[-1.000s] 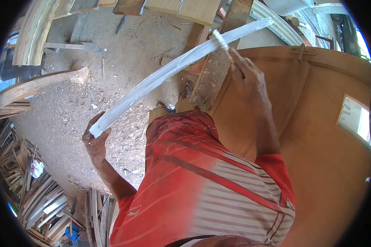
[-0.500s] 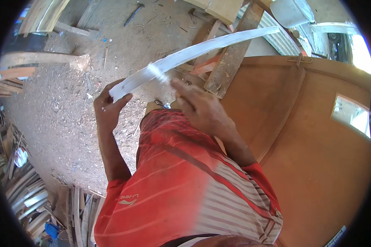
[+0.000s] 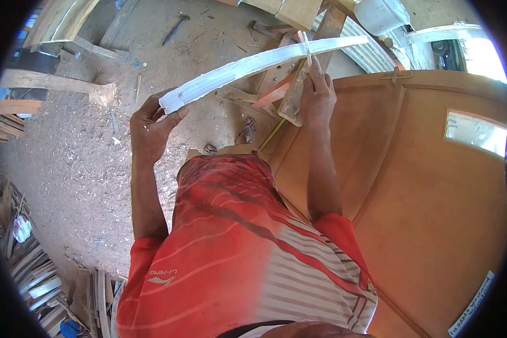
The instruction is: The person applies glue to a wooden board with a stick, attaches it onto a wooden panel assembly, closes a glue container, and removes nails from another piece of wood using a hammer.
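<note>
A long, slightly curved strip of wood (image 3: 242, 69), coated white on its upper face, stretches from my left hand towards the upper right. My left hand (image 3: 150, 132) grips its near end, thumb below and fingers behind. My right hand (image 3: 319, 96) is closed on a thin stick (image 3: 308, 49) smeared with white. That stick lies across the strip towards its far end, touching the white face. Its exact kind is too small to make out.
A large brown wooden door panel (image 3: 434, 225) lies at my right. Wood shavings cover the floor (image 3: 84, 186), where a hammer (image 3: 176, 29) lies. Scrap wood (image 3: 45, 287) is piled lower left. A white bucket (image 3: 380, 17) and corrugated sheet (image 3: 369, 56) are upper right.
My right hand has moved up and right with the stick, from near the strip's left part towards its far end. My left hand keeps its grip; the strip's near end has risen slightly.
</note>
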`<state>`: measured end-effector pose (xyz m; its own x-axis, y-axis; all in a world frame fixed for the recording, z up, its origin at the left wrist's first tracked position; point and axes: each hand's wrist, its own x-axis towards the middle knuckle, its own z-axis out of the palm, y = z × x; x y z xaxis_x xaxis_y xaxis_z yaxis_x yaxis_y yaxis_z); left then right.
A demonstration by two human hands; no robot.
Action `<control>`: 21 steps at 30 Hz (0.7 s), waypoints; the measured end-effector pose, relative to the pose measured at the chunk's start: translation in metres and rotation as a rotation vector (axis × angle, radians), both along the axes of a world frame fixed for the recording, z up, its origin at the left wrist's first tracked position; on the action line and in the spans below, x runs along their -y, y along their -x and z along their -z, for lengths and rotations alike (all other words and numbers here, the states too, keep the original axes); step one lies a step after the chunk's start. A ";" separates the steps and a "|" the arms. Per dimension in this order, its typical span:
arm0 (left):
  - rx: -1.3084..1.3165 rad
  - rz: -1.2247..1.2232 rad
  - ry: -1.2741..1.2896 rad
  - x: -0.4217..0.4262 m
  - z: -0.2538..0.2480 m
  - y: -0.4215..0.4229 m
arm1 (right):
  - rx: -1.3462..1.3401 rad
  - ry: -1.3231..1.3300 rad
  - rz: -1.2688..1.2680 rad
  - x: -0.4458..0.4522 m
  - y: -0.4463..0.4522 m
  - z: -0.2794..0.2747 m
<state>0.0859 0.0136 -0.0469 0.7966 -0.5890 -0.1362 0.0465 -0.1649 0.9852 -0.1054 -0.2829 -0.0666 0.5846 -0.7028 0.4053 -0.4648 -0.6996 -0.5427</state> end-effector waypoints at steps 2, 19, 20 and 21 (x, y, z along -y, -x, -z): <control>0.002 0.008 0.004 0.001 -0.006 0.000 | -0.036 0.078 0.014 -0.012 -0.001 0.008; 0.123 0.039 0.010 0.005 -0.022 0.003 | -0.225 0.148 -0.148 -0.040 0.031 -0.018; 0.131 0.038 0.008 0.006 -0.023 0.003 | -0.225 0.099 -0.172 -0.063 0.027 -0.029; 0.141 0.037 0.006 0.006 -0.023 0.004 | -0.172 0.110 -0.221 -0.081 0.022 -0.029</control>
<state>0.0820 0.0072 -0.0236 0.7855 -0.6186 -0.0207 -0.0984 -0.1579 0.9825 -0.1273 -0.2019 -0.0378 0.7853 -0.5084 0.3534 -0.3735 -0.8442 -0.3843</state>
